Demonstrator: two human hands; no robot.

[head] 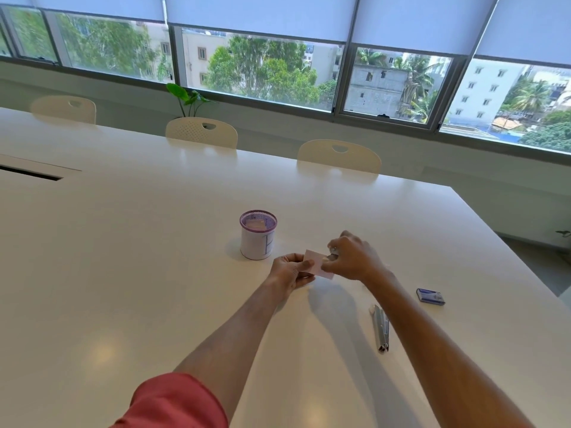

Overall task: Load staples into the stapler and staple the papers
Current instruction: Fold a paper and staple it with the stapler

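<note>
Flanking hands: mesh cup, seemingly stapler.

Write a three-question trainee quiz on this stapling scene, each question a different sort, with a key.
1. True or false: the stapler is in the grip of the right hand.
2. Multiple choice: what do both hands hold between them? A) the blue staple box B) the small papers C) the purple mesh cup
3. Fill in: the staple box lies on the table to the person's ____ of the stapler.

Key
1. False: it lies on the table, untouched, beside the right forearm.
2. B: the left hand pinches one end, the right hand the other; whether the right hand also holds something small is unclear.
3. Right.
</note>
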